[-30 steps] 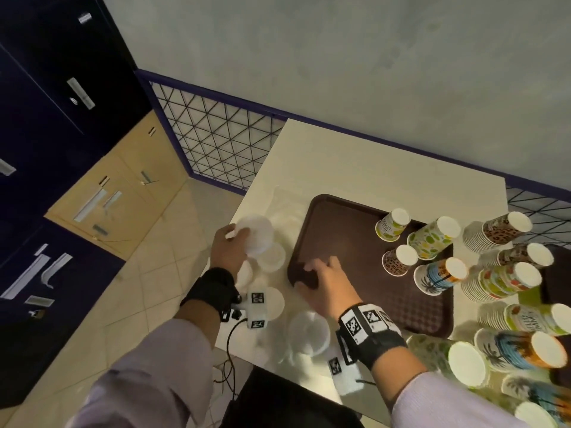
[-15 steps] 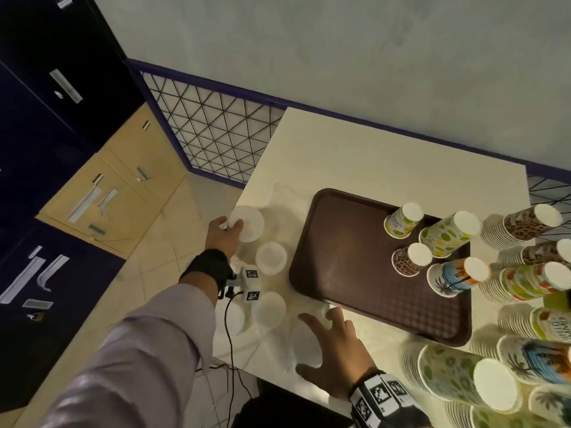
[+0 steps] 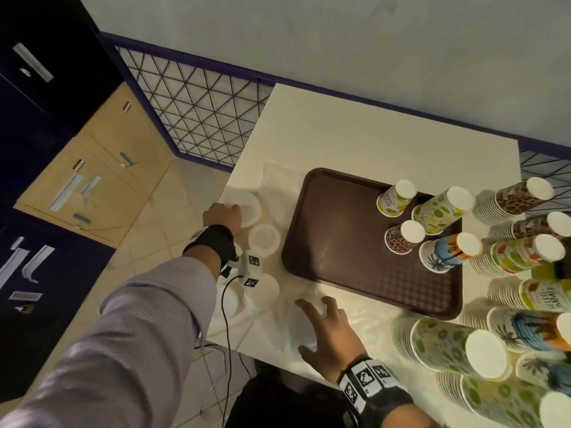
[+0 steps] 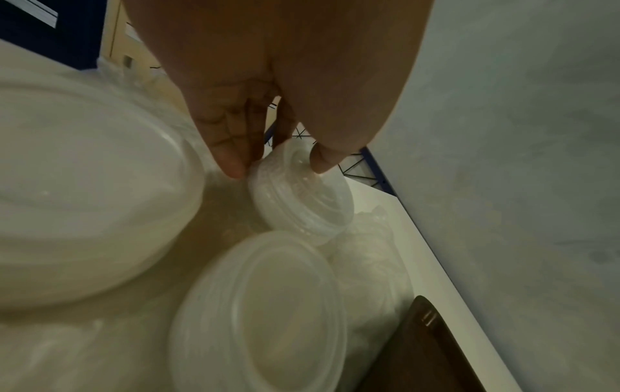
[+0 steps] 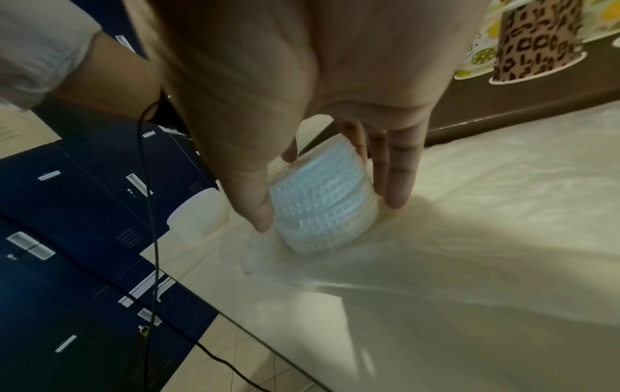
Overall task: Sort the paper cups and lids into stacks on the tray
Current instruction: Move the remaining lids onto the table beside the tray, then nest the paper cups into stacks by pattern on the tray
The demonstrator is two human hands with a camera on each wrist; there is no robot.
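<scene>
The brown tray (image 3: 340, 242) lies on the cream table (image 3: 340, 134), with a few upturned paper cup stacks (image 3: 401, 236) at its right end. My left hand (image 3: 222, 216) is at the table's far left edge; its thumb and fingertips (image 4: 231, 164) pinch a short stack of white plastic lids (image 4: 302, 201). Near the front edge my right hand (image 3: 324, 322) straddles another lid stack (image 5: 322, 201), thumb on one side and fingers (image 5: 396, 191) on the other. More lids (image 3: 264, 240) lie between the hands, on crinkled clear plastic.
Many patterned cup stacks (image 3: 513, 199) crowd the table right of the tray and the front right corner (image 3: 457, 344). The tray's left half is bare. A black cable (image 3: 227, 319) hangs off the table's left edge. Dark lockers and a wire fence stand to the left.
My right hand left the tray's front left corner and came back to the lid stack by the front edge. My left hand stays on the far-left lids, now down at the table.
</scene>
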